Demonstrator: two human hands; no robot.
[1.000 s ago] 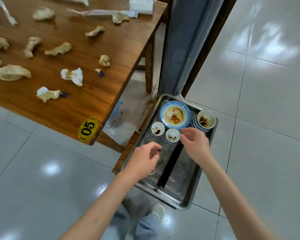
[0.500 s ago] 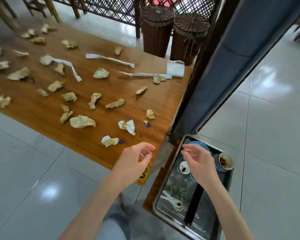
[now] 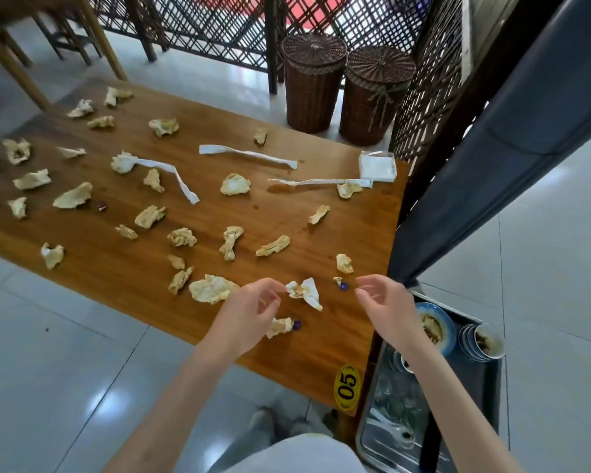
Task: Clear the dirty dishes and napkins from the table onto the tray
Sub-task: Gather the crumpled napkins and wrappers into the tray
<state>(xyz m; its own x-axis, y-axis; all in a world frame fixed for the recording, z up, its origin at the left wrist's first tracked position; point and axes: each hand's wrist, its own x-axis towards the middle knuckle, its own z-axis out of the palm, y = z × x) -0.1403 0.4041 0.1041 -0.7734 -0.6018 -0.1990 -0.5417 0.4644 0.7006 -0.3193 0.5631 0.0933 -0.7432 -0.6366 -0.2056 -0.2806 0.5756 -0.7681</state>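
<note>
Several crumpled, stained napkins lie scattered over the wooden table (image 3: 123, 268). My left hand (image 3: 253, 312) hovers over the near edge, its fingertips right beside a white napkin (image 3: 304, 291); another napkin (image 3: 280, 326) lies just under its palm. My right hand (image 3: 386, 305) hangs empty with loosely curled fingers near the table's right corner, close to a small napkin scrap (image 3: 344, 263). The metal tray (image 3: 372, 435) stands low at the right with a blue plate (image 3: 437, 327), stacked cups (image 3: 485, 343), glasses and spoons in it.
Long white paper strips (image 3: 249, 153) and a clear tissue box (image 3: 377, 166) lie at the table's far side. Two wicker baskets (image 3: 313, 80) stand behind it by a lattice screen. A grey curtain (image 3: 492, 158) hangs at the right. A yellow "05" label (image 3: 347, 387) marks the table's corner.
Both hands have left the tray and risen over the table's near edge. The view has swung up from the tray to the napkin-strewn table.
</note>
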